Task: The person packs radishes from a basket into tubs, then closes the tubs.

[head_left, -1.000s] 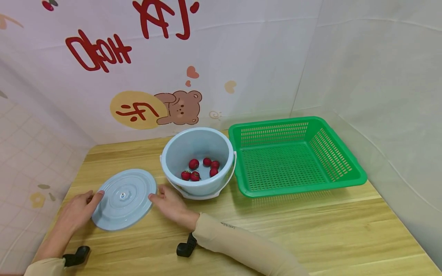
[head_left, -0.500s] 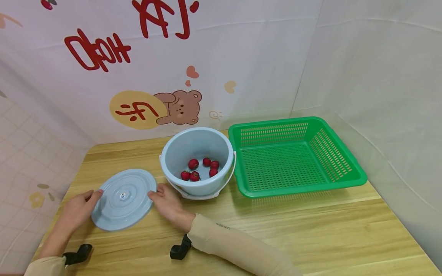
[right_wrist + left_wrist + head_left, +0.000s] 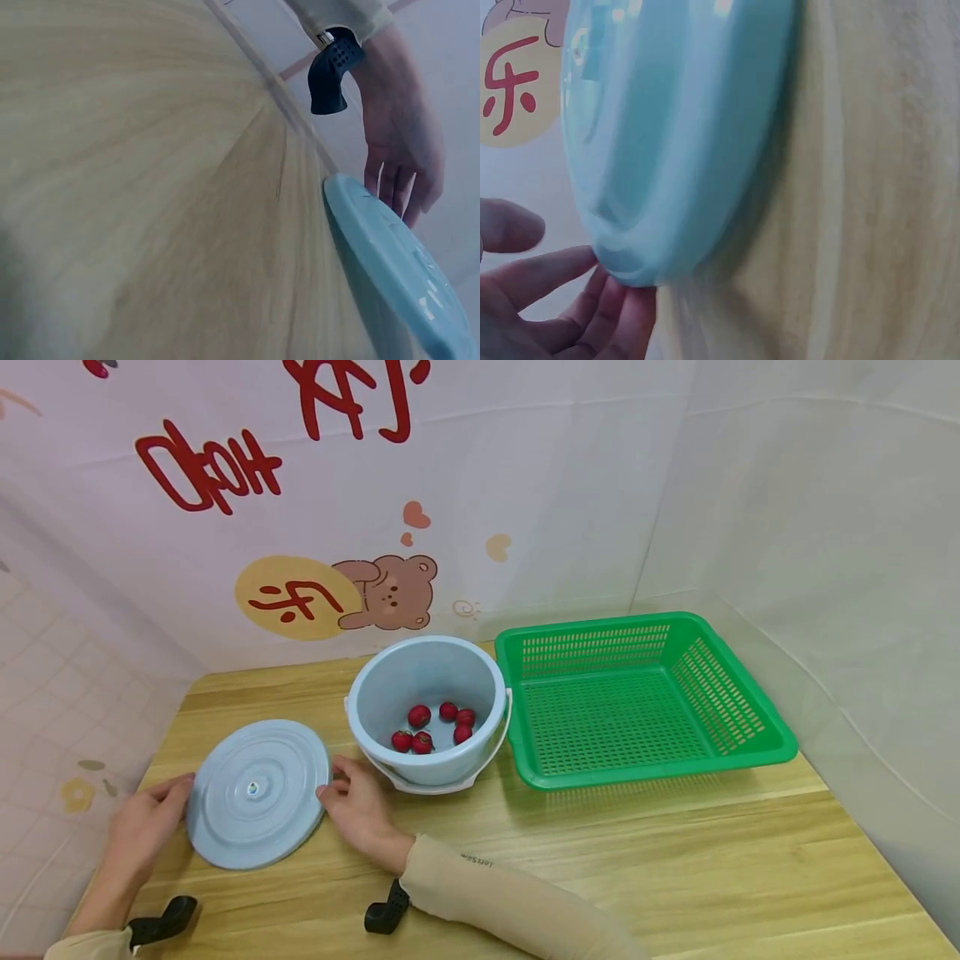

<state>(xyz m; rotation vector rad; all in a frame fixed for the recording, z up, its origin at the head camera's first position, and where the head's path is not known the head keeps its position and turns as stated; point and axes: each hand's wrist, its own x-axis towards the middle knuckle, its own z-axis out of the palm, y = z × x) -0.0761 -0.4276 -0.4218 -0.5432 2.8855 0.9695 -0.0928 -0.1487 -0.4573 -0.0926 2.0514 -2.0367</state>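
Observation:
A round pale-blue plastic lid (image 3: pixel 225 814) is low over the table, left of a matching bucket (image 3: pixel 435 768). At its left edge is my left hand (image 3: pixel 138 835). In the left wrist view its fingers (image 3: pixel 634 315) touch the rim from below, and the thumb stands apart from the lid. My right hand (image 3: pixel 363 806) pinches the lid's right rim, with the thumb over the edge. The right wrist view shows the lid (image 3: pixel 390 255) edge-on, close to the tabletop; the right hand is out of that view. Several small, round red vegetables (image 3: pixel 422 742) lie inside the bucket.
A green perforated plastic basket (image 3: pixel 615 718) stands right beside the bucket. The bucket's white handle (image 3: pixel 442 788) hangs down in front. Behind the wooden table (image 3: pixel 675 868) hangs a white printed curtain (image 3: pixel 570 510).
Both hands have brought the lid slightly left and toward the person, and it looks flatter now. The left thumb has drawn back to the lid's edge. Bucket and basket have stayed put.

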